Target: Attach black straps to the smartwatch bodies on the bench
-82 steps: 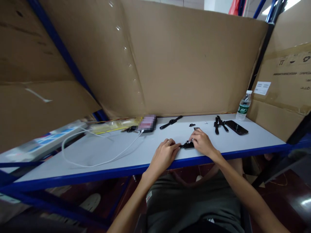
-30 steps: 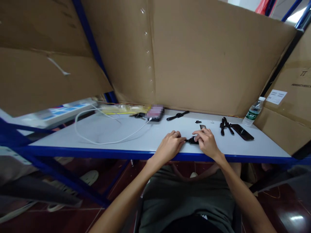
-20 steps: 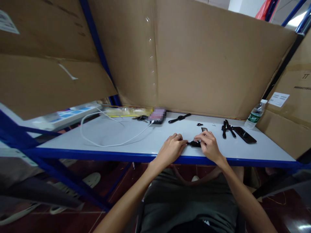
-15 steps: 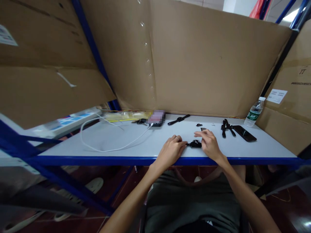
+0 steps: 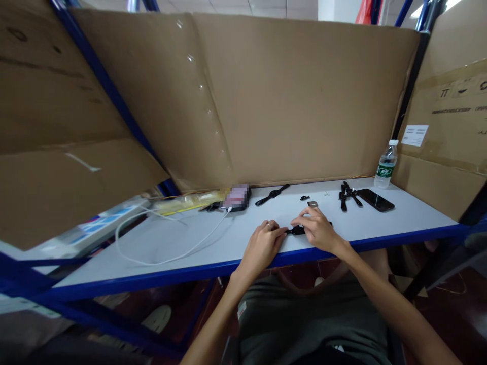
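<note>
A slim black plastic piece with a wider middle (image 5: 297, 230) lies near the front edge of the table, partly covered by my right hand. My left hand (image 5: 264, 246), with a ring on one finger, pinches its narrow left end. Over the wide part, my right hand (image 5: 317, 229) is bent with its fingertips close together; whatever they hold is too small to make out. Just beyond those fingers lies a small flat metal blade (image 5: 312, 204). Farther back are a small black part (image 5: 305, 197) and a tiny pale part (image 5: 326, 193).
At the back lies a long black piece (image 5: 272, 194). A black device (image 5: 245, 198) trails a white cable (image 5: 148, 264) beside clear yellow packaging (image 5: 186, 203). Toward the right are black handle-like pieces (image 5: 344, 197), a phone (image 5: 376, 199) and a water bottle (image 5: 385, 170). Cardboard (image 5: 304, 101) walls the table.
The view has shifted and tilted. My right hand has moved left over the black piece, covering its wide part, and the metal blade beyond it shows more fully. My left hand keeps its pinch.
</note>
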Demonstrator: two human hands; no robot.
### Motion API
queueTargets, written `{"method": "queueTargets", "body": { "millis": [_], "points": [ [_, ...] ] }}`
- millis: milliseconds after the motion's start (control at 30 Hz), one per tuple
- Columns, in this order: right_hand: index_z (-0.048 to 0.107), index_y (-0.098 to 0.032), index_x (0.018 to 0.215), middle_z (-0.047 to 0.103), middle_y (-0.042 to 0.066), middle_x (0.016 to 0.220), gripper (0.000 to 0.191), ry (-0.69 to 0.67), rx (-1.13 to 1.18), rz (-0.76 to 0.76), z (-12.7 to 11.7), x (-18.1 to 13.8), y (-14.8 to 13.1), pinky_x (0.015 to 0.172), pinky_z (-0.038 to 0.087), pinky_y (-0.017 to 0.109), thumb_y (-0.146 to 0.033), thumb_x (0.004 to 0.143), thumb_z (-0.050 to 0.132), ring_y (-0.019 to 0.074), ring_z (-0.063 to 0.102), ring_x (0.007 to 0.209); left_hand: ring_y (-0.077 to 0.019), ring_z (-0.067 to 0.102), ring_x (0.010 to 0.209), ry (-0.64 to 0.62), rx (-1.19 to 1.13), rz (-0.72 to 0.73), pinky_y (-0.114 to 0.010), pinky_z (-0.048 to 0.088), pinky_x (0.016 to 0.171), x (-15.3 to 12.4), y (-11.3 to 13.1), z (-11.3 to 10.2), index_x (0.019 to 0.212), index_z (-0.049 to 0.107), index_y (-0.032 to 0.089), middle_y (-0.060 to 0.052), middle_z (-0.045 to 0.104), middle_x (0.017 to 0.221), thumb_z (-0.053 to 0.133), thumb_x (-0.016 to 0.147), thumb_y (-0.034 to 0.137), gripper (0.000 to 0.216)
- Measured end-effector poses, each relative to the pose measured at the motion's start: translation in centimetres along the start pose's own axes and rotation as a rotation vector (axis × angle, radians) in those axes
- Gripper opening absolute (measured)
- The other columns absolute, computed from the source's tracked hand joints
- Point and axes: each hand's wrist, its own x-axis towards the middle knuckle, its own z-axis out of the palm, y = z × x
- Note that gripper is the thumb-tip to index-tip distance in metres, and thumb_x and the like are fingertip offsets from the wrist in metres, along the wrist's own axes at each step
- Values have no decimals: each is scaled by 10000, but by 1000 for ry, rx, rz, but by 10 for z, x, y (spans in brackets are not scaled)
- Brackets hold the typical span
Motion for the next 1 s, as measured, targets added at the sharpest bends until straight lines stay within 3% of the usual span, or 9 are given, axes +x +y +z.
{"method": "queueTargets", "body": {
  "millis": [233, 433, 600, 800, 1000],
  "points": [
    [726, -217, 850, 630, 25, 739, 379, 187, -62, 344, 4, -2, 9, 745, 465, 307, 52, 807, 462, 199, 601, 757, -244, 610, 978, -31, -16, -12, -398, 529, 901, 0, -2, 2, 1200, 774, 216, -98, 673, 1026, 513, 1043, 254, 308],
    [749, -224, 984, 733, 26, 886, 511, 134, 91, 299, 3, -1, 10, 874, 531, 320, 111, 749, 443, 193, 663, 933, -229, 582, 957, -42, 29, 15, -396, 527, 903, 1, -1, 1, 1417, 651, 298, -88, 644, 1030, 453, 1048, 232, 424],
    [761, -228, 1087, 751, 53, 978, 574, 84, 104, 223, 2, -1, 8, 928, 560, 381, 115, 748, 450, 212, 666, 992, -236, 579, 956, -75, 66, 33, -398, 521, 894, 2, 4, -4, 1381, 686, 303, -97, 628, 1031, 452, 1049, 204, 419],
    [753, -229, 1091, 746, 45, 953, 559, 74, 101, 229, 1, -2, 9, 903, 550, 367, 108, 767, 446, 209, 666, 973, -228, 584, 943, -103, 50, 20, -375, 506, 876, 4, 6, -8, 1370, 695, 306, -97, 628, 1044, 461, 1057, 214, 402],
    [739, -213, 948, 627, 3, 684, 412, 110, 73, 258, 3, -4, 12, 755, 507, 305, 56, 813, 458, 199, 630, 768, -229, 577, 955, -91, 63, 27, -363, 492, 866, 4, 7, -8, 1354, 705, 305, -92, 626, 1022, 466, 1058, 215, 392]
  ]
}}
